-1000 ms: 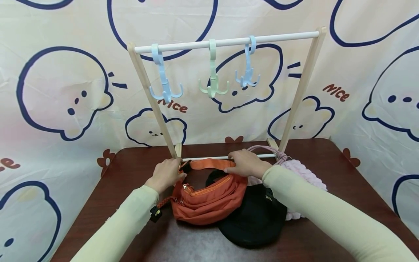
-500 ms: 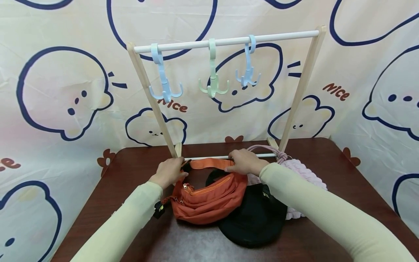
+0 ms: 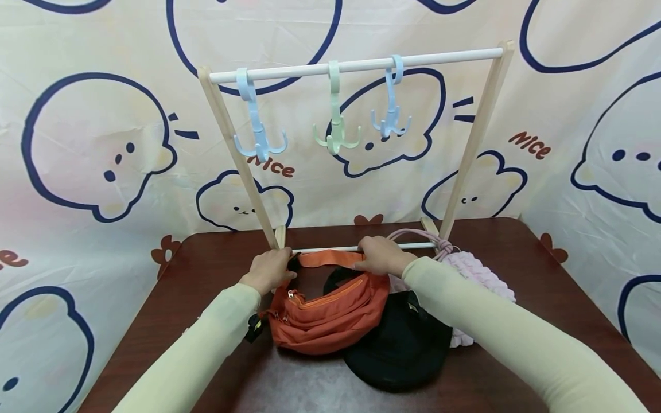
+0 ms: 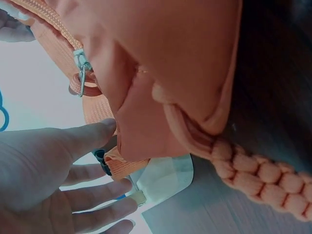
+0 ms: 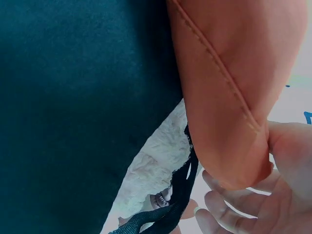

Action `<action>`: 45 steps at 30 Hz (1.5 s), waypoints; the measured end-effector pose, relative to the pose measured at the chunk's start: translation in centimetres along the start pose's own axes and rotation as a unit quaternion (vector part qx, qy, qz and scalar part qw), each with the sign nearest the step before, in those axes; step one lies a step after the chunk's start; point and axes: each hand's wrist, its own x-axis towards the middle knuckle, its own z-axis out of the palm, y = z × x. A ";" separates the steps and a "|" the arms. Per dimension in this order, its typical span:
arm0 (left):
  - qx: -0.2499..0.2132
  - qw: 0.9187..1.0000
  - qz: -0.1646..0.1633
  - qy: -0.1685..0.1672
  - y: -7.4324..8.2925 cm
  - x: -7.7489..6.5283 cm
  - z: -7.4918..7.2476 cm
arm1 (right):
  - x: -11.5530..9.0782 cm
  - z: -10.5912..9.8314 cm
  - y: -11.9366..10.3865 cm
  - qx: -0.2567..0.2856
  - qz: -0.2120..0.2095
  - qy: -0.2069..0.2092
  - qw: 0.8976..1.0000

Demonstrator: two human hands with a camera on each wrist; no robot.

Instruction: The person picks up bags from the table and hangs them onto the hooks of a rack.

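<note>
An orange waist bag [image 3: 330, 327] lies at the middle of the table, its zipped front facing up. My left hand [image 3: 269, 271] holds its left end by the strap; in the left wrist view the thumb presses the bag's side and the fingers reach behind the strap. My right hand [image 3: 383, 256] grips the right end, thumb on one side and fingers on the other in the right wrist view. The orange strap [image 3: 325, 258] arches between both hands. A braided orange cord [image 4: 263, 175] hangs from the left side. A black cap [image 3: 403, 350] lies partly under the bag.
Beyond the cap sits a pale pink knitted bag [image 3: 482, 278] with a cord handle. At the back of the table [image 3: 242, 378] stands a wooden rack with a white top bar [image 3: 444, 58]. From it hang two blue hooks and a green hook [image 3: 337, 129].
My left forearm has shifted slightly right, and my right forearm slightly left. Both hands stay at the waist bag's ends, and the bag has barely moved.
</note>
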 end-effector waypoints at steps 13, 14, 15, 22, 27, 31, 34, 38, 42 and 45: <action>0.008 1.000 0.008 -0.005 0.0 0.4 0.4 | 0.3 0.4 -0.3 0.012 -0.014 0.021 1.000; 0.006 1.000 0.009 -0.005 0.0 0.4 0.4 | 0.3 0.4 -0.4 0.012 -0.014 0.022 1.000; 0.006 1.000 0.011 -0.005 0.0 0.4 0.4 | 0.3 0.4 -0.4 0.013 -0.016 0.023 1.000; 0.001 1.000 0.014 -0.002 0.2 0.4 0.6 | 0.1 0.3 -0.3 0.020 -0.021 0.028 0.999; -0.004 1.000 0.016 0.000 0.3 0.3 0.5 | 0.0 0.4 0.0 0.017 -0.028 0.038 0.999; -0.005 1.000 0.022 0.004 0.4 0.2 0.4 | -0.2 0.3 0.0 0.017 -0.024 0.045 0.999; -0.007 1.000 0.024 0.003 0.3 0.2 0.3 | -0.2 0.2 -0.1 0.019 -0.019 0.046 0.999; -0.009 1.000 0.027 0.005 0.1 0.1 0.3 | -0.2 0.2 0.0 0.021 -0.013 0.048 0.999; -0.010 0.999 0.029 0.009 -0.1 0.1 0.2 | -0.2 0.1 0.0 0.023 -0.007 0.049 0.999; -0.013 0.999 0.030 0.015 -0.3 0.0 0.1 | -0.4 -0.1 0.0 0.026 -0.005 0.051 0.998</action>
